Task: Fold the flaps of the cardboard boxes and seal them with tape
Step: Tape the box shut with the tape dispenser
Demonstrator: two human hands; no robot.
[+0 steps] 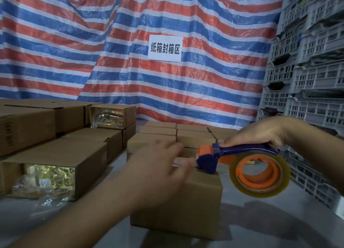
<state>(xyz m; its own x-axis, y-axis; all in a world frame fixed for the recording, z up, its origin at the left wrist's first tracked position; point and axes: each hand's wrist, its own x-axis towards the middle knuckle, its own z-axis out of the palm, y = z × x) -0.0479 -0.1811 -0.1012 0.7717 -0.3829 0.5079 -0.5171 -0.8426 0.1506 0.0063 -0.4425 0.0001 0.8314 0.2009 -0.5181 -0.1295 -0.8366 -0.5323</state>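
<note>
Striped red-blue-white tarp (pixel 130 43) hangs behind grey bench (pixel 260 225), white paper sign (pixel 165 48) fixed to it. Grey plastic crates (pixel 307 71) stacked at right. Cardboard box (pixel 186 206) at front centre of bench. Right hand (pixel 260 134) grips blue-orange tape dispenser (pixel 242 162), fingers curled round handle, dispenser head at box top's right edge. Left hand (pixel 158 166) blurred over box top, fingers spread. Closed boxes (pixel 176 134) behind; open-ended boxes (pixel 55 164) at left.

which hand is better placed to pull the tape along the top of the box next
Right. The right hand already grips the tape dispenser, its head on the box. The left hand is blurred over the box top.
</note>
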